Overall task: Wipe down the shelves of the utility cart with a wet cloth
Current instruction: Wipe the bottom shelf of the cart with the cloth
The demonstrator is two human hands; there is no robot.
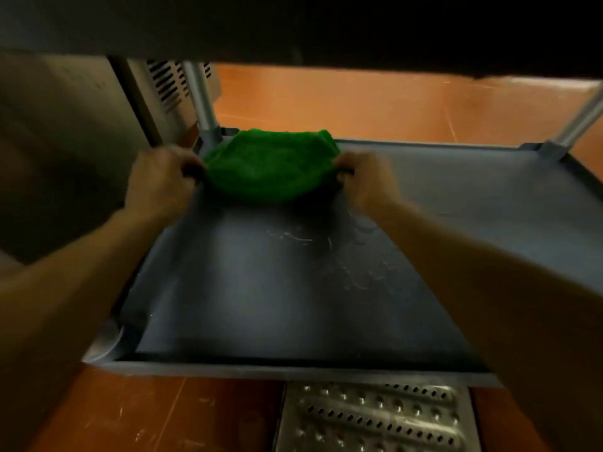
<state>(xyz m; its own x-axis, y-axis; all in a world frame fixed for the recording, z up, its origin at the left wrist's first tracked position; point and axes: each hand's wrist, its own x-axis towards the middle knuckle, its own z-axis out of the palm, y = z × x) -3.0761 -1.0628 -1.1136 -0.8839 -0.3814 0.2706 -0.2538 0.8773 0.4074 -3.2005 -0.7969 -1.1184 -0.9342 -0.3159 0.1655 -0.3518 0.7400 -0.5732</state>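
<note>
The green cloth [270,168] is pinched at its left edge by the left hand [161,181] and at its right by the right hand [363,181]. It seems to be spread on the far left of the grey shelf [293,305], though blur obscures contact.

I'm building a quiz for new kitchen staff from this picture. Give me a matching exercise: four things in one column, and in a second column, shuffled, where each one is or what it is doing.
Things:
1. green cloth
2. left hand
3. right hand
4. perforated metal grate

Places or states:
a. set in the orange floor, below the near edge of the grey cart shelf
b. grips the cloth's right edge
c. at the shelf's far left corner
d. grips the cloth's left edge

Pairs: 1-c; 2-d; 3-b; 4-a
</note>
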